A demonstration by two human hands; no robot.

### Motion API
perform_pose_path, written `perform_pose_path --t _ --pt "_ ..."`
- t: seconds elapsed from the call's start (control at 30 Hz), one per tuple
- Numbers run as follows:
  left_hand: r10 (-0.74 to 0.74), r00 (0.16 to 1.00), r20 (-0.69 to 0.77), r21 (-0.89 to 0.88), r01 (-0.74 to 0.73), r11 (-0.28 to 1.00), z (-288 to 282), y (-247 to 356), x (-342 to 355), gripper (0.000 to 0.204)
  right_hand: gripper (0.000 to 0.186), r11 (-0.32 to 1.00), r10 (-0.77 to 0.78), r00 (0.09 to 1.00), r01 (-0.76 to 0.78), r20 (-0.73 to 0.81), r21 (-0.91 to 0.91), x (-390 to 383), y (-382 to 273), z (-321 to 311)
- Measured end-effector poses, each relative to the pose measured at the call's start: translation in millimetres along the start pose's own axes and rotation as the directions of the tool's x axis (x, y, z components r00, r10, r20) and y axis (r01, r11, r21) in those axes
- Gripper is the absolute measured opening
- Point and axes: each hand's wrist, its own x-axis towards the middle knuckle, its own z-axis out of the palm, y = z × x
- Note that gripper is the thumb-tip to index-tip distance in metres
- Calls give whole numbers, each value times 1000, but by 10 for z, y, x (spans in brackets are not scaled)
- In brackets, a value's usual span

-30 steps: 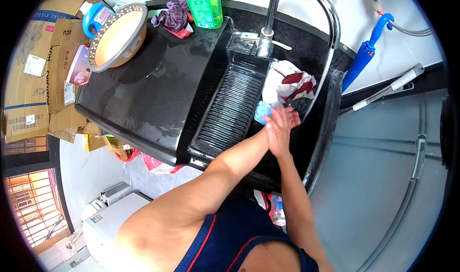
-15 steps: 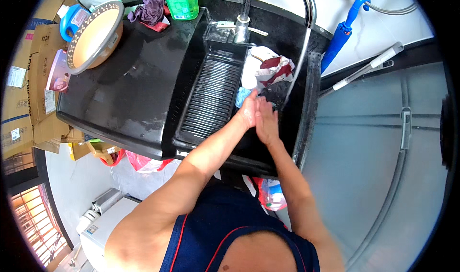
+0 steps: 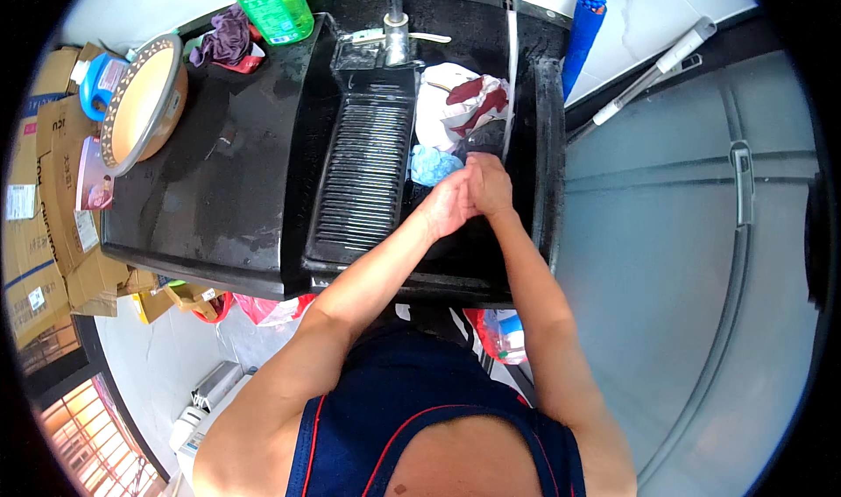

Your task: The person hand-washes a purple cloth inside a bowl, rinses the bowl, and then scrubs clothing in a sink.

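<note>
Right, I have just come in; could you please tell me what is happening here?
A person is at a black sink, with the left hand and right hand touching each other over the basin. Whether anything is between them cannot be seen. Close by their fingertips lie a crumpled blue cloth and a dark bunched item, with white and dark-red fabric just beyond. What looks like water falls at the right.
</note>
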Motion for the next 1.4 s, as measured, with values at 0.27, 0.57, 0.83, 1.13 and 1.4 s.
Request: perform_pose_path --t 0.27,0.57,0.83,1.13,1.4 --pt "253 962 -100 913 -12 408 -257 133 453 54 27 839 482 817 -328 -315 434 195 578 -26" --pt "102 950 -296 215 -38 976 -215 47 1291 31 20 219 535 844 -178 34 959 353 310 81" --pt "140 983 -122 -178 -160 971 -650 -18 875 69 49 975 -216 966 204 -144 -91 -342 -712 302" --pt "-33 984 -178 584 132 801 -18 189 81 45 39 919 157 973 -82 167 -387 142 110 93" --pt "368 792 -487 783 209 586 -358 446 -105 35 46 957 121 992 -129 -48 -258 74 103 644"
